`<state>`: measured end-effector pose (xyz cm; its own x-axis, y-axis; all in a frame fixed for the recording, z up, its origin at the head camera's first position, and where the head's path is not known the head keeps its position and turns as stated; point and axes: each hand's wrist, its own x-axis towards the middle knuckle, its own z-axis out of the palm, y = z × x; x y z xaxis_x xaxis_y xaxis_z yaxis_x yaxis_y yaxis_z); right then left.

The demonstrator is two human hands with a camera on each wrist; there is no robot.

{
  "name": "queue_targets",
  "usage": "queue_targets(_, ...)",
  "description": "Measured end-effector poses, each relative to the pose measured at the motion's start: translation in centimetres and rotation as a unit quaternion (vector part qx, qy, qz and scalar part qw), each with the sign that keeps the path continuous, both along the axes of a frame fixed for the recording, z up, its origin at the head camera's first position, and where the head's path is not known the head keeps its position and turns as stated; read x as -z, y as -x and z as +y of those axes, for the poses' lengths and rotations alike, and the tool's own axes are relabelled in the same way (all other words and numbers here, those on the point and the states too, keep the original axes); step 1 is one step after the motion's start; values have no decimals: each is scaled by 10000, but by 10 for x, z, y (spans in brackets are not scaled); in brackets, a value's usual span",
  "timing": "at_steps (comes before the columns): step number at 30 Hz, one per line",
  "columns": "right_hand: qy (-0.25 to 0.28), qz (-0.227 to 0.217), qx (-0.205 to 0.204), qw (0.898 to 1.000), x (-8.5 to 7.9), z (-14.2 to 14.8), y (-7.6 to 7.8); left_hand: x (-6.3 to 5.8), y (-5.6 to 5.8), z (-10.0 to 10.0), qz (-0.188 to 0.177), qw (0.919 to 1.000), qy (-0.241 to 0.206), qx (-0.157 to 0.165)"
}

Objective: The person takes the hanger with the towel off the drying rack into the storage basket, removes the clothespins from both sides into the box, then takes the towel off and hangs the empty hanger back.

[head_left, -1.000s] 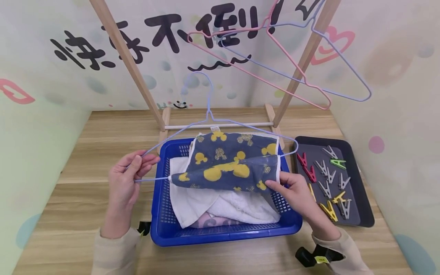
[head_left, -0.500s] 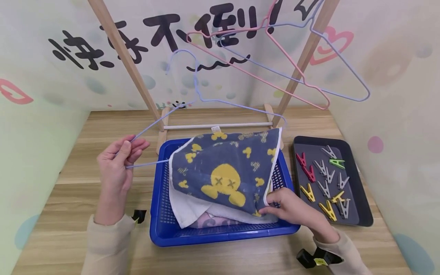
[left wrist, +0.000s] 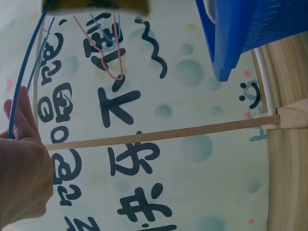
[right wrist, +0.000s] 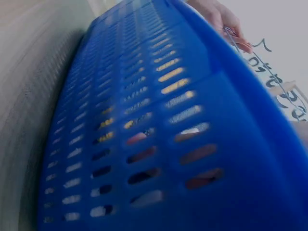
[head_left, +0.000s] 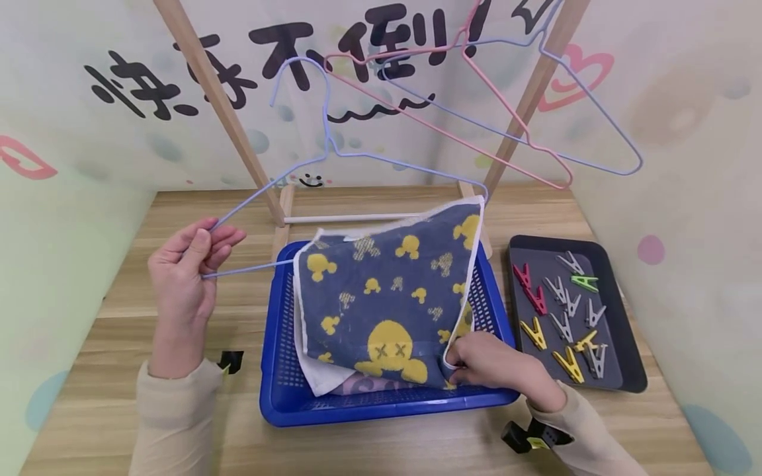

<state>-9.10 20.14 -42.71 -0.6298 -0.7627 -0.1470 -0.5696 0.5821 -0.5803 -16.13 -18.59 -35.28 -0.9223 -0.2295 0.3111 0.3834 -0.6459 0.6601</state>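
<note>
My left hand pinches the left end of a light blue wire hanger, whose hook points up and left. Draped over the hanger's lower bar is a dark blue towel with yellow bear-like shapes and white edging. Its front part hangs down over the blue basket. At the towel's lower right corner, my right hand grips the edge, fingertips partly hidden by cloth. White cloth and a pinkish one lie in the basket below. In the right wrist view the basket wall blocks that hand.
A dark tray with several clothespins stands right of the basket. Behind stands a wooden rack, with a pink hanger and another blue hanger at upper right. Patterned walls enclose the wooden table.
My left hand has moved left and up, raising and tilting the hanger. My right hand has drawn the towel's front corner down toward the basket's near rim, spreading the folded cloth flatter.
</note>
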Motion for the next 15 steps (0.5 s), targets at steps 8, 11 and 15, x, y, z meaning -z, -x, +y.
queue_targets(8, -275, -37, 65, 9996, 6, -5, 3, -8, 4, -5, 192, 9986, -438, 235)
queue_targets(11, -338, -83, 121, 9993, 8, -5, 4, -7, 3, -6, 13, 9998, -92, 149)
queue_targets(15, -381, -407, 197, 9983, 6, -2, 6, -3, 2, -5, -147, 9994, 121, 289)
